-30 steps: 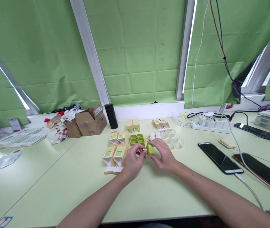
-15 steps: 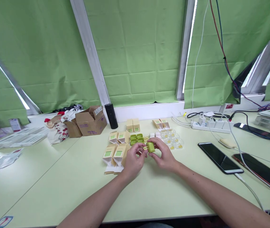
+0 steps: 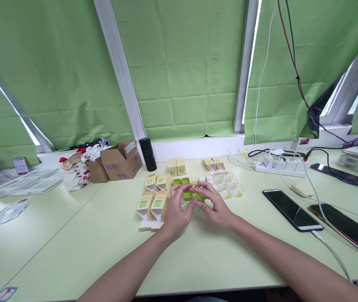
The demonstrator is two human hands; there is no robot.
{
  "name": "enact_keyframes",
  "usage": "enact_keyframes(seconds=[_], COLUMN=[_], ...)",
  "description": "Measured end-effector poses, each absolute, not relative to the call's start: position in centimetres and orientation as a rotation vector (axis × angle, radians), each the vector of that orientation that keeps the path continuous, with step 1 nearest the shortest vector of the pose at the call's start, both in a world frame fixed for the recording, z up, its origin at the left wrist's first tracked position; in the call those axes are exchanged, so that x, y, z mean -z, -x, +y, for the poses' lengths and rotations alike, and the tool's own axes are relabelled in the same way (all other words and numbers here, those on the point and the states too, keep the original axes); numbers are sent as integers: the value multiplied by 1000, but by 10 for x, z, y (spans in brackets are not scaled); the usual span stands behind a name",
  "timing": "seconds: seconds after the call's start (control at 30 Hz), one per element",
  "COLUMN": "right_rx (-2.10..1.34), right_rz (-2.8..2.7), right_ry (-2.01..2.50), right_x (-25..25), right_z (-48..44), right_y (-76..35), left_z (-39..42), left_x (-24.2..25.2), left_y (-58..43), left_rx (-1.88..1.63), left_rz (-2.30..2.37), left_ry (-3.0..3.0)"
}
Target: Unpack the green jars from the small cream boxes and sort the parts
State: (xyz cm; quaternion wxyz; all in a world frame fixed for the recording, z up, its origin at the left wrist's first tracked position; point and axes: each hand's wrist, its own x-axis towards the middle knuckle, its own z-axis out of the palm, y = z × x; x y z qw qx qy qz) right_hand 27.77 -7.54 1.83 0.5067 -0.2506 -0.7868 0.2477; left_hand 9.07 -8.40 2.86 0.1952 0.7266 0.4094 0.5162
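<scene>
My left hand (image 3: 179,209) and my right hand (image 3: 216,205) meet over the table, fingertips around a small olive-green case (image 3: 198,196). It looks split or folded out into two shallow halves, one near each hand; fingers hide part of its edge. Just behind it are more green case pieces (image 3: 181,181), partly covered by my left fingers. Small white pieces (image 3: 208,179) and a clear tray with yellow-centred domes (image 3: 229,184) lie beyond my right hand. Left of my left hand stand open cream cartons with green labels (image 3: 157,204).
Further cream cartons (image 3: 176,166) and another pair (image 3: 214,165) stand at the back. A brown cardboard box (image 3: 120,161) and a black cylinder (image 3: 147,154) are back left. To the right lie a phone (image 3: 293,209) on a cable and a white power strip (image 3: 279,166).
The green case has gone from closed and compact to spread into two halves between my hands. My fingers have shifted with it; the loop at its left side no longer shows.
</scene>
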Motion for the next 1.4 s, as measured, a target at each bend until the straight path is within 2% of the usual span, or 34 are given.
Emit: enact_keyframes(seconds=[0.3, 0.93, 1.4], right_rx=[-267, -114, 273], right_rz=[-1921, -1880, -1848], right_ry=[650, 638, 739], right_x=[-14, -17, -15], right_z=[-71, -76, -71], right_y=[-280, -282, -279], left_z=[-84, -84, -85], left_x=[-28, -31, -24], left_y=[-89, -91, -91], left_rx=[-1454, -1443, -1495], left_rz=[1088, 1196, 1095], left_ry=[-2050, -2148, -2505])
